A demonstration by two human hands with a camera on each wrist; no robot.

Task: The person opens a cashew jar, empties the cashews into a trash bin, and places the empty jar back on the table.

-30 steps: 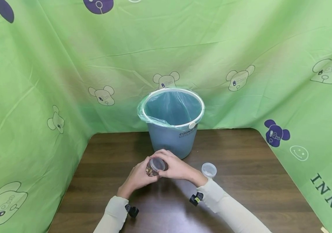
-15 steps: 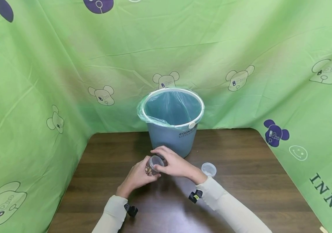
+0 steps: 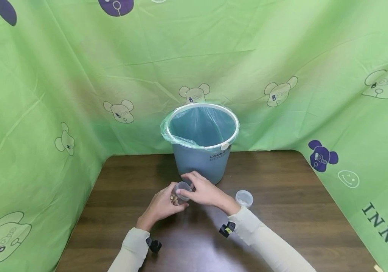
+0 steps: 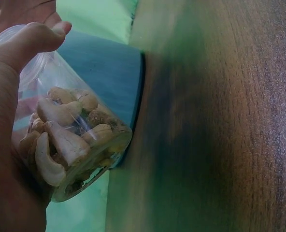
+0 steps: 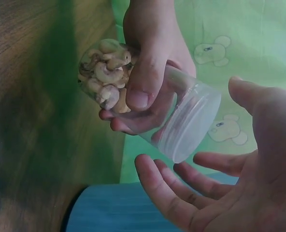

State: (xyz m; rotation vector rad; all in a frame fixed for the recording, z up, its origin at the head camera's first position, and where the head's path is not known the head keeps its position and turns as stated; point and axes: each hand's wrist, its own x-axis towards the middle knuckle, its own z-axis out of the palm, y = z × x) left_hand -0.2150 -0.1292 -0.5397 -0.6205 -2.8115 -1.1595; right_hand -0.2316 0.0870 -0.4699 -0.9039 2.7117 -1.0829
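Observation:
A clear jar (image 3: 177, 198) with cashew nuts (image 5: 108, 77) in its lower part is tilted above the table. My left hand (image 3: 162, 204) grips it round the side, the thumb lying across the wall in the right wrist view. The jar's translucent lid (image 5: 197, 123) is on its mouth. My right hand (image 3: 207, 191) stands beside the lid with fingers spread and relaxed; in the right wrist view a gap shows between its thumb and the lid, with the fingertips near the rim. The left wrist view shows the nuts (image 4: 61, 140) through the jar's wall.
Behind the hands stands a blue bin (image 3: 199, 162) lined with a thin green bag (image 3: 166, 130). A small round translucent container (image 3: 244, 198) sits on the wooden table (image 3: 275, 226), right of the hands. Green printed cloth (image 3: 146, 56) hangs round the back and sides.
My right hand's fingers were wrapped about the jar's top a second ago and have since loosened and spread away from it. My left hand keeps its grip on the jar, nearly unmoved.

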